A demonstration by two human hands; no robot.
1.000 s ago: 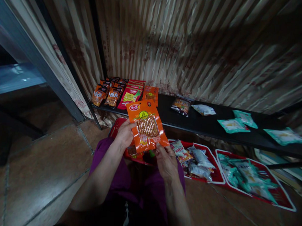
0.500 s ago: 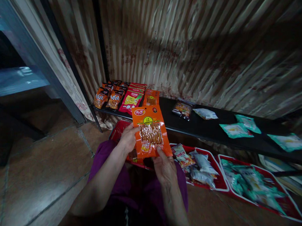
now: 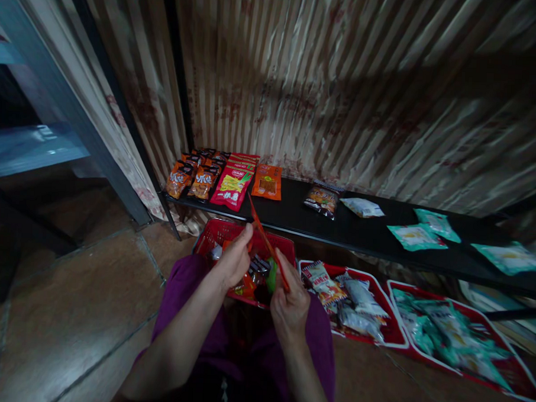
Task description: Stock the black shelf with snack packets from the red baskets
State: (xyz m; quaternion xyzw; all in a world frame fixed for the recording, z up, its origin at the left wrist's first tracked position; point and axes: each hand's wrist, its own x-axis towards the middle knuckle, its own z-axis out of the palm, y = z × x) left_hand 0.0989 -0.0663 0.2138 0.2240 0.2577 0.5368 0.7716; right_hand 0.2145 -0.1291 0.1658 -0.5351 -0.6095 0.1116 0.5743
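The left hand (image 3: 237, 259) is turned on edge, the right hand (image 3: 289, 302) sits slightly lower, closed in a grip, and both bare forearms (image 3: 183, 333) angle inward

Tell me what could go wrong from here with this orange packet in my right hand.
Your right hand grips the held packet near its lower end, so it might slip and drop, perhaps into the red basket below. Also, the red packet lies close to the front edge of the black shelf; a bump could push it off.
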